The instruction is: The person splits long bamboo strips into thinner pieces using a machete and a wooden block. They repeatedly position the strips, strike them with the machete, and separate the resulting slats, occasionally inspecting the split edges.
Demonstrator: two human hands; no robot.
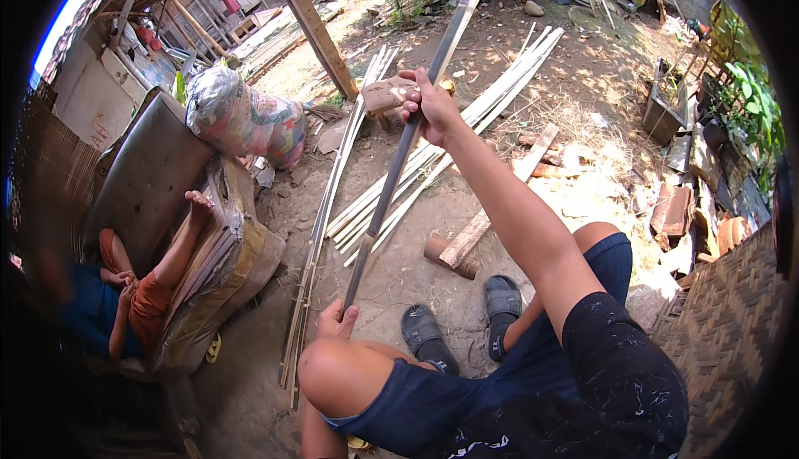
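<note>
Plainly, both hands curl round a dark strip, its top cut off.

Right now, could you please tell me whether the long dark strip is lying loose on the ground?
No, the right hand grips the long dark strip, and the left hand holds it near its closer end.

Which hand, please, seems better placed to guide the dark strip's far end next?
Probably the right hand: it holds the dark strip farther out, while the left hand is at its near end.
</note>
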